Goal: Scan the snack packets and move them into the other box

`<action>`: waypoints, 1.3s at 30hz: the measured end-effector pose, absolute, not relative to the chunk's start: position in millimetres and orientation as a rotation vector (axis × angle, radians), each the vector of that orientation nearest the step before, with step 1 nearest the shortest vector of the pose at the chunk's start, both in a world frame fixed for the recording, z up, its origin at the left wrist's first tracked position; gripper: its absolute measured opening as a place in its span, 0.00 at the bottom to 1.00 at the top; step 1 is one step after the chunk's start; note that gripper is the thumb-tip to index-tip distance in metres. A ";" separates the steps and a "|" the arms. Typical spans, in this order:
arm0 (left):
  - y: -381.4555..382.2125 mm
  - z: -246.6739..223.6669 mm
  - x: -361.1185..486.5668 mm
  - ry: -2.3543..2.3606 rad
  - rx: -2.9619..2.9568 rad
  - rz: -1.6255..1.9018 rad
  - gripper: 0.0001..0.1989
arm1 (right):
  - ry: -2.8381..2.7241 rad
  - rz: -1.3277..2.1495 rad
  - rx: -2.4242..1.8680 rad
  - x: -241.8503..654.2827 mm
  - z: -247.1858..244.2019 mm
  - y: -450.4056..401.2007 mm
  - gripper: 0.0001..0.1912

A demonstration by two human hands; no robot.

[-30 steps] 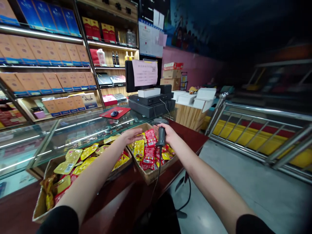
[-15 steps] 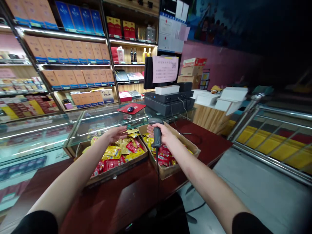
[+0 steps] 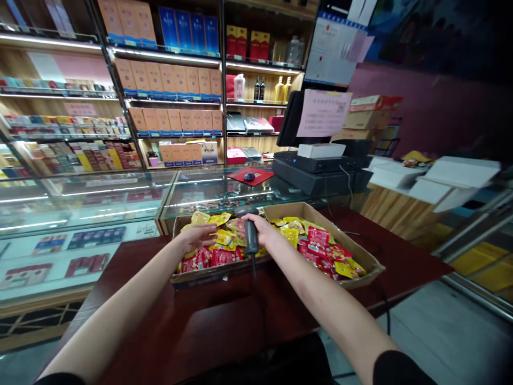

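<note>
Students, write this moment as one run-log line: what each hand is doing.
left hand: open over snack packets | right hand: gripping barcode scanner

left hand [image 3: 196, 238] | moved closer | right hand [image 3: 259, 230] | now just apart

Head-worn camera, facing forward and down
It looks from above the worktop [image 3: 208, 326] onto the left hand [image 3: 196, 238] and right hand [image 3: 259, 227], close up (wide lens, shelves [image 3: 168, 100] leaning at the edges).
</note>
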State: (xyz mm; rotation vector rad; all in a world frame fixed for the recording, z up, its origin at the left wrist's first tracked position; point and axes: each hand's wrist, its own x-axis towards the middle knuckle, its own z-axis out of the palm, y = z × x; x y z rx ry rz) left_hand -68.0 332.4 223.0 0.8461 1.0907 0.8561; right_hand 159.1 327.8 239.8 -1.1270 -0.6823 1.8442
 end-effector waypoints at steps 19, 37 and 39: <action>328.3 204.1 -59.8 1.269 0.884 0.955 0.19 | -1.192 1.494 -1.552 121.8 230.7 332.4 0.04; 333.2 216.7 -31.8 1.091 0.748 0.998 0.20 | -0.929 1.770 -1.272 159.3 266.3 301.5 0.07; 341.3 216.5 -31.6 1.123 0.792 0.937 0.22 | -0.934 1.755 -1.280 161.0 267.6 298.6 0.07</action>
